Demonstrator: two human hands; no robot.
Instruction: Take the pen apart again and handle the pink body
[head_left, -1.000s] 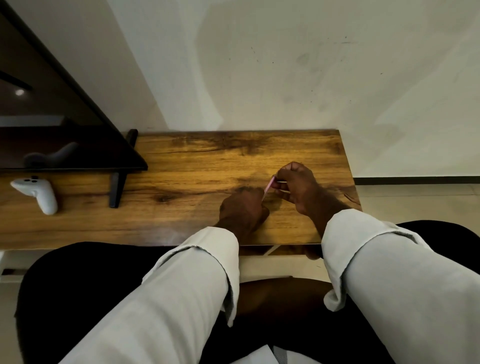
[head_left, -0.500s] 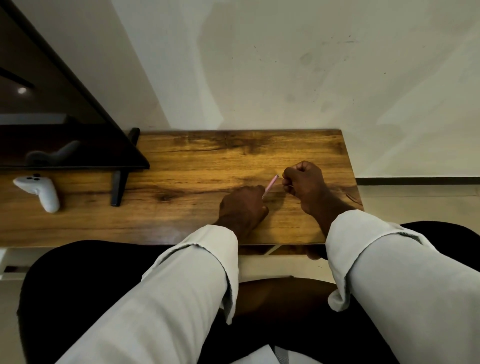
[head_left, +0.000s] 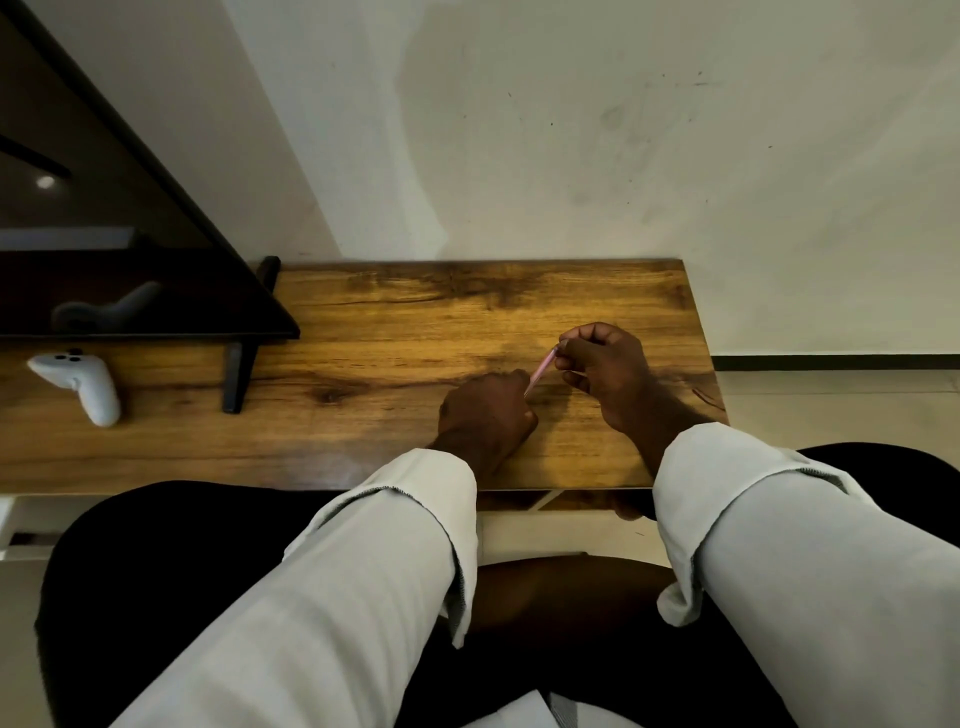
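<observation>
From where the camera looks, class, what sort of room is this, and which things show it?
Probably a living room or games corner at home: a white game controller lies on a long brown wooden table beside a large black flat screen on dark feet.

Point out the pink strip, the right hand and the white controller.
pink strip (head_left: 540, 372), head view, middle of its visible length between the hands.
right hand (head_left: 605, 371), head view, back of the hand.
white controller (head_left: 83, 382), head view, its body.
</observation>
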